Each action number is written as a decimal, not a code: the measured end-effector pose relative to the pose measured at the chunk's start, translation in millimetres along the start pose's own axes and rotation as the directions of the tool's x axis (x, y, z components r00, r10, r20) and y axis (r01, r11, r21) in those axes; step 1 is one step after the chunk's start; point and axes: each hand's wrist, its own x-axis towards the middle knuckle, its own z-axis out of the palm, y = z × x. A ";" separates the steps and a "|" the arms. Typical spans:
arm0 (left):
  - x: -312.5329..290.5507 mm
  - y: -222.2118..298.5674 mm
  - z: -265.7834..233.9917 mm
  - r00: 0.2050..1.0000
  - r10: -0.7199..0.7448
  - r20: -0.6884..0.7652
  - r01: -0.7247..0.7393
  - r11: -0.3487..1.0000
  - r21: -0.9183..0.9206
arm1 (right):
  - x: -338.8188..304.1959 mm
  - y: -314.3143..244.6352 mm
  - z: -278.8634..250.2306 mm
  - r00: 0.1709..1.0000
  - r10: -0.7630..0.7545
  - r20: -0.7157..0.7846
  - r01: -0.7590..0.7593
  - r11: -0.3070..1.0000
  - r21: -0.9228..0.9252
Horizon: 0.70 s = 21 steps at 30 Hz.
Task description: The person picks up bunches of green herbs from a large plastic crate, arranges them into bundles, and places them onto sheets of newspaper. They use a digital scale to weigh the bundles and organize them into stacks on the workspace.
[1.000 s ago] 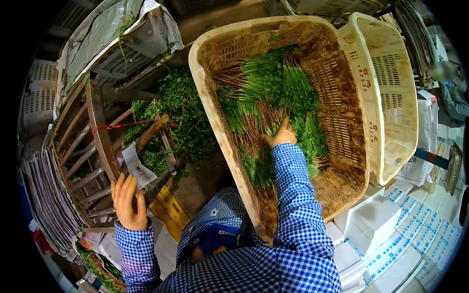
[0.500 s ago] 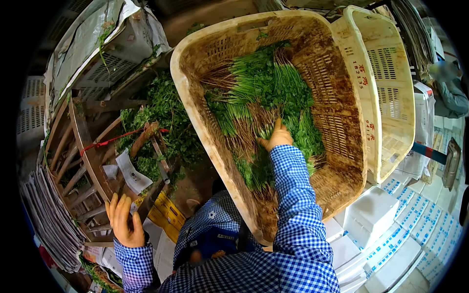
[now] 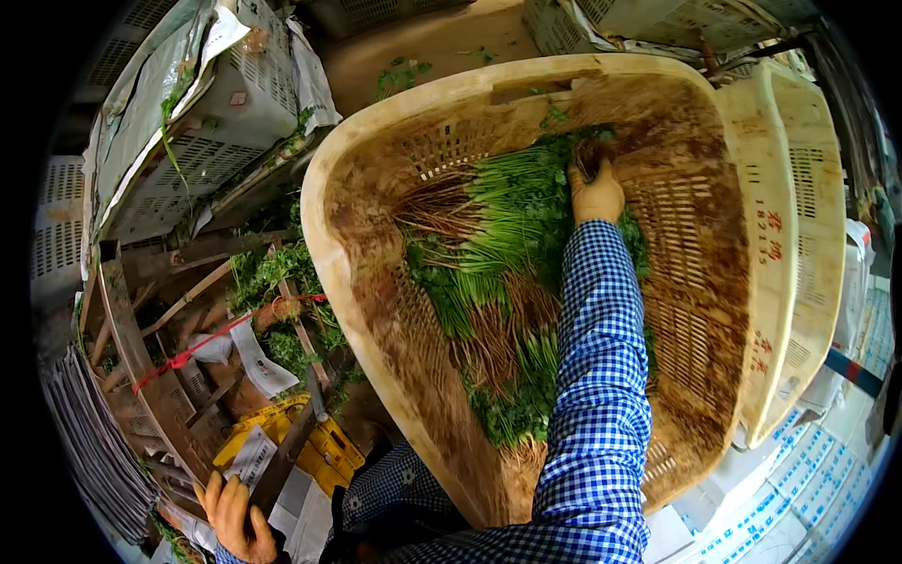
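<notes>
R hand (image 3: 598,195) over at far-right end of the greens (image 3: 517,202) in the stained crate (image 3: 320,221), fingers by dark roots (image 3: 591,153), grip hidden, can't tell. L hand (image 3: 233,519) empty, fingers loosely spread, near left. Risk: sleeve (image 3: 601,376) over nearer stems could drag 'em askew. Vs ½ sec ago: R hand's gone from mid-crate to far right.

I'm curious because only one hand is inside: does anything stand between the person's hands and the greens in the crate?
Nothing visible blocks the right hand: it is inside the crate, at the greens. Between the left hand, which is outside, and the greens stands the crate's left wall.
</notes>
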 end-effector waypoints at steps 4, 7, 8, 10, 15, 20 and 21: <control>-12.2 -25.0 4.3 0.994 0.053 0.099 -0.059 0.996 0.064 | 17.6 0.0 2.3 0.996 -0.085 0.023 0.088 0.962 -0.260; -6.1 -27.1 -4.6 0.956 -0.008 0.294 -0.026 0.993 0.114 | 26.9 -19.9 -13.0 0.972 0.005 0.234 0.092 0.910 -0.404; -3.4 -28.0 -7.8 0.922 -0.040 0.384 -0.012 0.991 0.132 | 32.8 -18.4 -6.7 0.968 0.036 0.249 0.073 0.906 -0.416; -8.1 -41.4 1.5 0.922 -0.039 0.386 -0.029 0.985 0.169 | 49.7 -18.9 3.6 0.958 0.102 0.269 0.025 0.901 -0.433; -38.1 -50.2 2.2 0.953 -0.030 0.302 -0.032 0.980 0.198 | 64.0 -30.1 8.8 0.916 0.132 0.379 0.011 0.936 -0.352; 4.5 -13.2 -1.6 0.977 -0.061 0.206 0.044 0.995 0.088 | 76.6 -21.3 -15.5 0.886 0.077 0.456 0.075 0.949 -0.306; 3.8 -9.8 1.0 0.992 -0.019 0.123 0.012 0.999 0.051 | 72.2 -15.8 -27.7 0.899 0.077 0.430 0.043 0.964 -0.261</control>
